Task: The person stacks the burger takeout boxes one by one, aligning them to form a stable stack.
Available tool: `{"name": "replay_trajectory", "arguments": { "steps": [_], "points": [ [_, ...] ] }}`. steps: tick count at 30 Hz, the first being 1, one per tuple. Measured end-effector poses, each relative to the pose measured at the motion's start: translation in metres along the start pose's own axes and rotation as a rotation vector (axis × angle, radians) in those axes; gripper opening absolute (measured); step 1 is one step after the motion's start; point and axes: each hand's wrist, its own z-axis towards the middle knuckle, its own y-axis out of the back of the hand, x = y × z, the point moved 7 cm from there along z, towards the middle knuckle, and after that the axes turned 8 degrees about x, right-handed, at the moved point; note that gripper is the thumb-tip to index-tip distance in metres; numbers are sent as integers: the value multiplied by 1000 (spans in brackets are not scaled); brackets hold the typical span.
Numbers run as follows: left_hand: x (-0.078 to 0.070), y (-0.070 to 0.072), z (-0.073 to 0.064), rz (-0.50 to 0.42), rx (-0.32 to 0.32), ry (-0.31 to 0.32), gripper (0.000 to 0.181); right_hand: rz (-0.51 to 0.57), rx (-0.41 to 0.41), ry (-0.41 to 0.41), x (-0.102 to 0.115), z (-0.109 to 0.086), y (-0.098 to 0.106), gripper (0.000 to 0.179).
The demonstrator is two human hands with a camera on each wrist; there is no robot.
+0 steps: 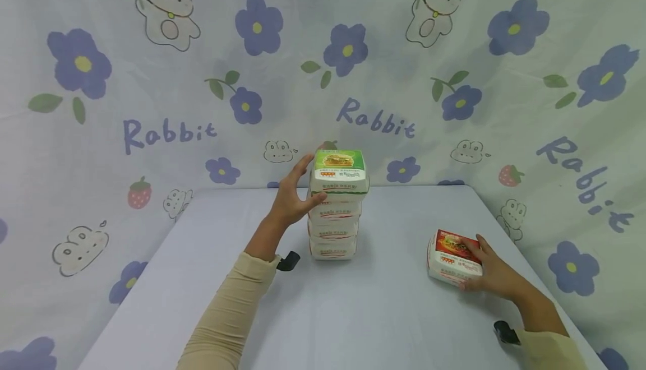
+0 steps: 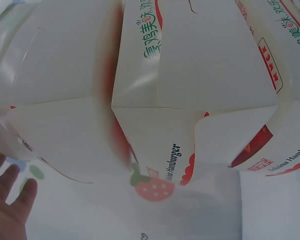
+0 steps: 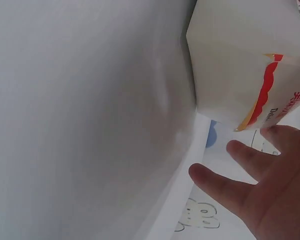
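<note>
Your left hand (image 1: 290, 195) pinched the green-topped box (image 1: 339, 172) by its left side, thumb on the front face and fingers (image 1: 300, 167) parted wide around the corner. That box was at the head of the stack, above three white boxes (image 1: 334, 231) that stood on the tabletop (image 1: 393, 319); whether it bore its full weight on the one beneath could not be told. Your right hand (image 1: 497, 273) had hold of the red-topped box (image 1: 453, 253) on the right part of the tabletop, well apart from the stack, its thumb at the front edge and its fingers spread over the top and far side.

The stack looked like your main risk. The boxes seemed to be light card with rounded edges, and the top one appeared to overhang a little to the right, so a sideways push from your left thumb could have slid it off or tipped the column. Dragging a fingertip on release might have pulled it askew. On the right, a grip mostly on one end could have let the red-topped box twist, and squeezing too hard could have dented its walls.
</note>
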Motion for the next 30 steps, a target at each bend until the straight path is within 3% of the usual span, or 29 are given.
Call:
{"name": "replay_trajectory", "arguments": {
  "steps": [5, 16, 30],
  "points": [
    [0, 0, 1, 5, 1, -2, 96, -8, -5, 8, 3, 3, -2, 125],
    [-4, 3, 2, 4, -4, -7, 95, -22, -23, -61, 13, 16, 2, 116],
    [-4, 5, 2, 12, 0, 9, 96, -28, -32, 28, 60, 31, 32, 112]
  ]
}}
